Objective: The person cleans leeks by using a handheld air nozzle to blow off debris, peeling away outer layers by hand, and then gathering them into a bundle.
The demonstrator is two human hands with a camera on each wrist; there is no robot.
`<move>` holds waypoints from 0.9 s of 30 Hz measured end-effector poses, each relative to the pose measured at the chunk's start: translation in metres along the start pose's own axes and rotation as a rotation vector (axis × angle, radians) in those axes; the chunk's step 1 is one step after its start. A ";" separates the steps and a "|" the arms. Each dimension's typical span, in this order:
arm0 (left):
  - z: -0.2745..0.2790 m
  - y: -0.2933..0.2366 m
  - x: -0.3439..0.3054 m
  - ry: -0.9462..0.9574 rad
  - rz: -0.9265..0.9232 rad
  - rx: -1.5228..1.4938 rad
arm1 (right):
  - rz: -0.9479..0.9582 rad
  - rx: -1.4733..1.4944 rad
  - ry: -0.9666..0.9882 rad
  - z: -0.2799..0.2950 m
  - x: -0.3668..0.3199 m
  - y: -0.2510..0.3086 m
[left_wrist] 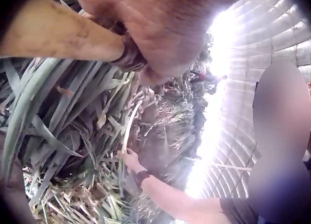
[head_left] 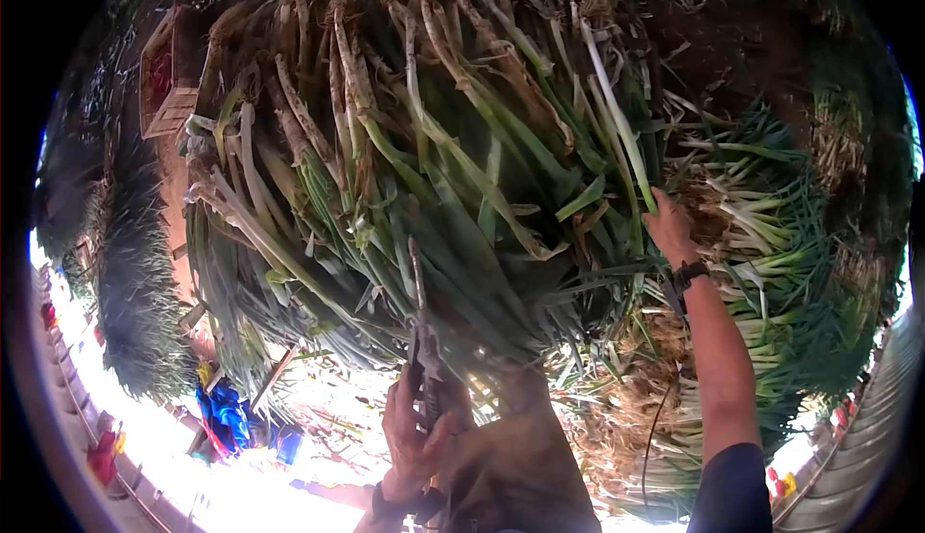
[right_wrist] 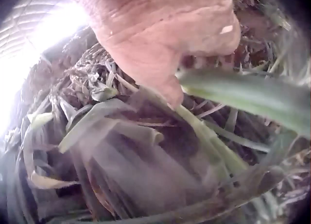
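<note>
In the head view, my right hand grips a long leek by its green part, with the pale stem pointing up and away. The right wrist view shows that hand with its fingers curled round the green leaves. Low in the head view, my left hand holds a dark tool with a thin tip pointing up toward the leek pile. The left wrist view shows the left hand closed, its tool hidden, and the right hand holding the leek farther off.
Rows of leeks lie to the right, and more greens stand at the left beside a wooden crate. Blue material lies at the lower left. A dark cable hangs near the right arm. Another person is in the background.
</note>
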State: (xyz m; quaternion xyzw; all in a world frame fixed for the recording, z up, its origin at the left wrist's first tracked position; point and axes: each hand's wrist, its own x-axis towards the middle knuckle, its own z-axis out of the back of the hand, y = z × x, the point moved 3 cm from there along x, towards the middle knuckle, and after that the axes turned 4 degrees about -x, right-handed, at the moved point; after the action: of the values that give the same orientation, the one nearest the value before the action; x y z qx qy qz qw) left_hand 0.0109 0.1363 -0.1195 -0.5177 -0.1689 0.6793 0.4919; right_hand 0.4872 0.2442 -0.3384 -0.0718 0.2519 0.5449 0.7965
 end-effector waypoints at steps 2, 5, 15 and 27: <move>-0.005 -0.004 0.005 0.000 -0.042 0.033 | 0.060 -0.080 -0.239 0.008 0.002 0.027; -0.012 0.005 0.007 -0.021 0.013 0.057 | 0.316 0.008 -0.433 0.013 0.014 0.107; -0.016 0.000 0.018 -0.036 -0.008 -0.001 | 0.388 -0.167 -0.296 -0.031 0.060 0.242; 0.024 0.000 0.004 -0.147 -0.238 0.071 | 0.558 0.173 0.068 0.062 -0.091 0.279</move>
State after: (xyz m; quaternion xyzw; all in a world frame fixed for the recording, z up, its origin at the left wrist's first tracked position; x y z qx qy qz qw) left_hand -0.0094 0.1463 -0.1118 -0.4251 -0.2408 0.6578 0.5733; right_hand 0.2294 0.3033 -0.1968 0.0499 0.3340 0.7166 0.6103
